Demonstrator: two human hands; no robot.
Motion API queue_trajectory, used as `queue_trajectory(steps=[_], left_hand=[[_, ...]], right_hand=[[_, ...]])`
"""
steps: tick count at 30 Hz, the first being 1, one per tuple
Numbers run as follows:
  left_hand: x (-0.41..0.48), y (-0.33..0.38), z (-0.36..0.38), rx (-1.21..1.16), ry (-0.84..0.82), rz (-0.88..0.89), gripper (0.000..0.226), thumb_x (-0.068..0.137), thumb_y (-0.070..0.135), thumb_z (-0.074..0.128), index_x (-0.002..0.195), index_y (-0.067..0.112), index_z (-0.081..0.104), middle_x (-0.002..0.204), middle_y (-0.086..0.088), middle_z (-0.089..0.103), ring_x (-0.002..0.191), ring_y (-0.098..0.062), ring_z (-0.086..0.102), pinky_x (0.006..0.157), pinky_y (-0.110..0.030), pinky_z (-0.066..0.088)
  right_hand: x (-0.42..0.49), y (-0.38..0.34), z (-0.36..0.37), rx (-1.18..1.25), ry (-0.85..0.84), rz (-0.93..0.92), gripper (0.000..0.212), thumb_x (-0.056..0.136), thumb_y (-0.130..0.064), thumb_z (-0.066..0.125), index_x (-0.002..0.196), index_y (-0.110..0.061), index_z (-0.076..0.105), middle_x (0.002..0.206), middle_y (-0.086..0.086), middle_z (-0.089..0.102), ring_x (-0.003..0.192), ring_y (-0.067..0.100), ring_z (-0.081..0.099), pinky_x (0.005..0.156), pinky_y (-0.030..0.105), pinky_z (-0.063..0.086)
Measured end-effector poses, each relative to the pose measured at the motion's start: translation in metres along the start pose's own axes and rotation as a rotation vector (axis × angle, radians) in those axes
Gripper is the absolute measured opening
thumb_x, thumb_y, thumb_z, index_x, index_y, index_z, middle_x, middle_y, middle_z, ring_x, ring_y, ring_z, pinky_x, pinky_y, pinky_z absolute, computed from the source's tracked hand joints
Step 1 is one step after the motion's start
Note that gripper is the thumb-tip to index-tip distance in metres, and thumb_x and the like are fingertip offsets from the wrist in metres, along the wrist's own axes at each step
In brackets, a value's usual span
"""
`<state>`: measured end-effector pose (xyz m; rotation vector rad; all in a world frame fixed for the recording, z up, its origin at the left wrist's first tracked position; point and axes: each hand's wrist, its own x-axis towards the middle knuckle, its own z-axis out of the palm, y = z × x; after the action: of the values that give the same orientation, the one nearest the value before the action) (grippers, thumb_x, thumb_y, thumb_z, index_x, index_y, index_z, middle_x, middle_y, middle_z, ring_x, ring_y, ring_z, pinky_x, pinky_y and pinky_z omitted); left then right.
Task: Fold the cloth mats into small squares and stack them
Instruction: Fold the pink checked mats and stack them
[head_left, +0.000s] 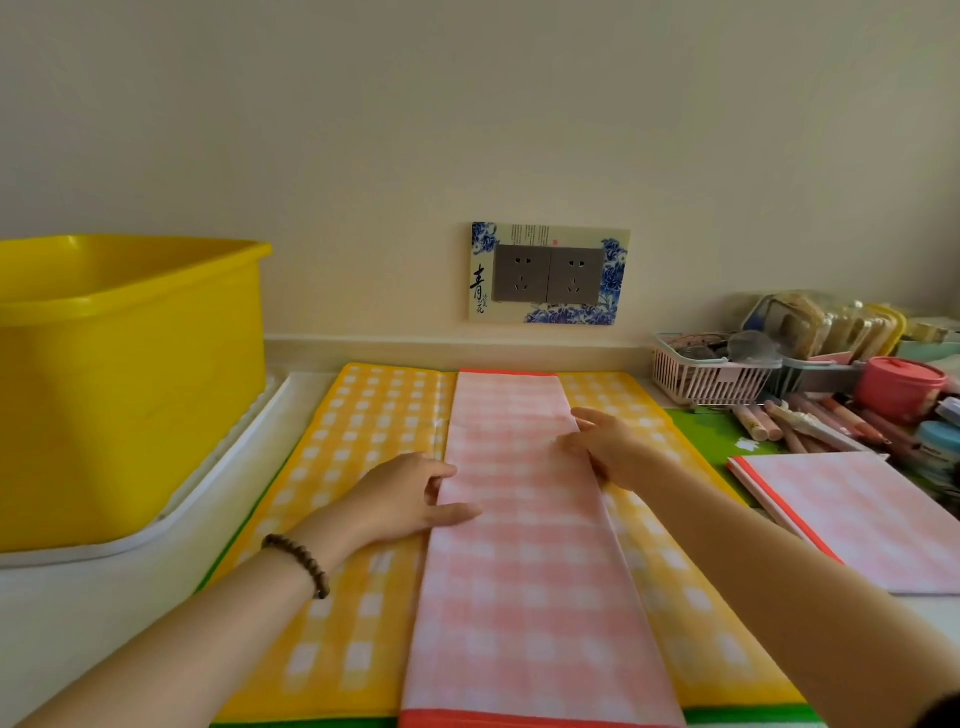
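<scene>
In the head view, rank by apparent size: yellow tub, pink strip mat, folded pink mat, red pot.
1. yellow tub and pink strip mat: too alike to rank, both cropped by the frame
2. folded pink mat
3. red pot

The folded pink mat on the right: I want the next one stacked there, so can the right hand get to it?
Probably yes. The right hand is at the long pink mat's edge, and the folded pink mat lies close to its right, top bare, nothing standing between them.
</scene>
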<state>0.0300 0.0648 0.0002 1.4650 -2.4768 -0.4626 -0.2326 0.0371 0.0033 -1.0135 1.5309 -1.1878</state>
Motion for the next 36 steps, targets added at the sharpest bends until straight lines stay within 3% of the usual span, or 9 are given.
queue_trajectory(steps=[3,12,16,18,21,25,30,32,36], left_hand=[[-0.006,0.0,0.001,0.038,-0.01,-0.002,0.119,0.043,0.098,0.027,0.138,0.028,0.045,0.124,0.004,0.045,0.122,-0.013,0.041,0.1,-0.032,0.04],[-0.059,0.005,-0.001,0.016,-0.091,0.252,0.089,0.062,0.088,0.044,0.135,0.038,0.045,0.135,0.027,0.039,0.126,0.009,0.027,0.11,-0.017,0.022],[-0.073,0.012,0.003,0.093,-0.16,0.209,0.086,0.072,0.072,0.058,0.145,0.04,0.027,0.151,0.025,0.02,0.135,0.008,0.013,0.104,-0.009,0.005],[-0.078,0.012,0.004,0.119,-0.189,0.2,0.092,0.071,0.074,0.057,0.148,0.04,0.018,0.155,0.023,0.011,0.14,0.004,0.006,0.108,-0.013,0.001],[-0.082,0.012,0.004,0.167,-0.286,0.198,0.104,0.067,0.079,0.052,0.15,0.04,0.002,0.155,0.023,-0.007,0.139,0.008,-0.009,0.112,-0.021,-0.01],[-0.083,0.013,0.002,0.227,-0.379,0.182,0.12,0.052,0.092,0.039,0.148,0.039,-0.01,0.154,0.022,-0.018,0.139,0.005,-0.02,0.116,-0.03,-0.013],[-0.082,0.013,0.003,0.243,-0.398,0.191,0.122,0.054,0.091,0.041,0.149,0.037,-0.013,0.153,0.02,-0.023,0.138,0.004,-0.022,0.114,-0.03,-0.015],[-0.081,0.011,0.004,0.232,-0.395,0.194,0.123,0.053,0.091,0.041,0.149,0.037,-0.013,0.154,0.02,-0.023,0.138,0.004,-0.023,0.114,-0.03,-0.016],[-0.081,0.007,0.004,0.236,-0.397,0.2,0.126,0.049,0.095,0.039,0.148,0.038,-0.014,0.153,0.021,-0.024,0.139,0.002,-0.023,0.115,-0.032,-0.014]], right_hand=[[-0.011,0.002,-0.008,0.035,-0.039,0.017,0.062,0.078,-0.001,0.07,0.134,-0.013,0.047,0.13,0.009,0.055,0.104,0.027,0.061,0.084,0.037,0.053],[-0.108,0.016,-0.041,-0.086,-0.209,0.042,0.051,0.081,0.0,0.067,0.123,-0.02,0.047,0.103,-0.005,0.059,0.088,0.011,0.063,0.063,0.021,0.054],[-0.13,0.03,-0.047,-0.263,-0.187,-0.059,0.063,0.074,-0.004,0.075,0.128,-0.024,0.049,0.122,-0.003,0.058,0.108,0.017,0.059,0.087,0.031,0.054],[-0.134,0.032,-0.049,-0.308,-0.171,-0.11,0.06,0.078,-0.006,0.073,0.128,-0.027,0.049,0.127,-0.005,0.056,0.107,0.015,0.06,0.086,0.029,0.054],[-0.14,0.031,-0.05,-0.413,-0.16,-0.255,0.053,0.088,0.001,0.059,0.13,-0.029,0.047,0.132,-0.01,0.049,0.098,0.007,0.064,0.073,0.02,0.055],[-0.147,0.035,-0.059,-0.644,-0.261,-0.478,0.062,0.087,0.005,0.057,0.118,-0.048,0.048,0.13,-0.023,0.049,0.11,-0.004,0.058,0.087,0.017,0.052],[-0.152,0.039,-0.062,-0.998,-0.258,-0.751,0.043,0.09,-0.026,0.058,0.124,-0.05,0.049,0.131,-0.036,0.041,0.116,-0.011,0.047,0.095,0.004,0.037],[-0.151,0.036,-0.06,-1.174,-0.222,-0.86,0.037,0.091,-0.036,0.054,0.127,-0.046,0.052,0.133,-0.029,0.045,0.118,-0.007,0.044,0.098,0.008,0.033],[-0.143,0.038,-0.061,-1.339,-0.24,-1.018,0.035,0.087,-0.034,0.053,0.12,-0.037,0.063,0.123,-0.015,0.062,0.114,0.013,0.06,0.09,0.027,0.049]])
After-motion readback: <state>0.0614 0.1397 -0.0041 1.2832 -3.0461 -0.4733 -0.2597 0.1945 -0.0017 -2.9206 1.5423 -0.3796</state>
